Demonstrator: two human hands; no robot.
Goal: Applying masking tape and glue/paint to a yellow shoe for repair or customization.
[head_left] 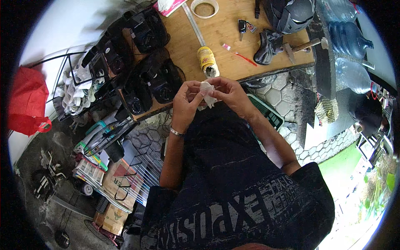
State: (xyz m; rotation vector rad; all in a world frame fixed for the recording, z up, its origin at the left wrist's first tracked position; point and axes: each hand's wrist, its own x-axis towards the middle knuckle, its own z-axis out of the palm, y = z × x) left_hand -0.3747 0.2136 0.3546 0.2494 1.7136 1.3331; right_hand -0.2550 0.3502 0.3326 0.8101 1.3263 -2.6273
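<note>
Both my hands meet just past the table's near edge, over my lap. Between them is a crumpled whitish piece that looks like cloth or tissue [207,95]. My left hand [186,101] pinches it with thumb and fingers from the left. From the right, my right hand [234,96] grips it the same way. Directly beyond my fingers, a yellow can-like container [206,58] lies tilted at the table edge, its pale end facing me. To its right on the wood are a red-and-white toothbrush [245,57] and a dark crumpled cloth [266,46].
The wooden table [233,12] also bears a hammer [304,46], a key [241,28], a round tub [204,8] and a dark bag [289,14]. Several black devices [160,77] crowd its left side. Water jugs [350,39] stand right. A green basket [266,110] sits below.
</note>
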